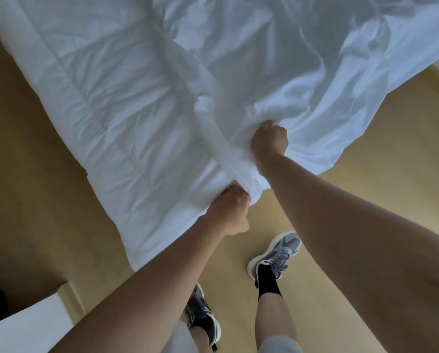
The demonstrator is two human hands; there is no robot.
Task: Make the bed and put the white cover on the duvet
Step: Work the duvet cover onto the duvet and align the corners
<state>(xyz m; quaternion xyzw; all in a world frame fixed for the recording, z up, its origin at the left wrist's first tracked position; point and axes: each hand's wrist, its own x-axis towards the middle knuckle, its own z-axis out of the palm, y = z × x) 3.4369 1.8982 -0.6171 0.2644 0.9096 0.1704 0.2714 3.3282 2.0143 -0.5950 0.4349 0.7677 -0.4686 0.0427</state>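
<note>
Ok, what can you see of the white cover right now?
The white cover is thin, plain white cloth, heavily creased, spread across the right of the view. Its near edge hangs free above the tan floor. The right hand grips a bunch of it in a fist. On its left it meets the thicker quilted duvet along a rolled fold, whose end the left hand grips; cover or duvet there, I cannot tell.

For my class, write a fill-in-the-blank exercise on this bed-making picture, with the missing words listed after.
1. The quilted duvet and the thinner cover are both ____.
2. Of the left grip and the right grip, the ____ one reaches farther from the body.
3. Above the grey sneaker, the sock is ____.
Missing words: white; right; black.
</note>
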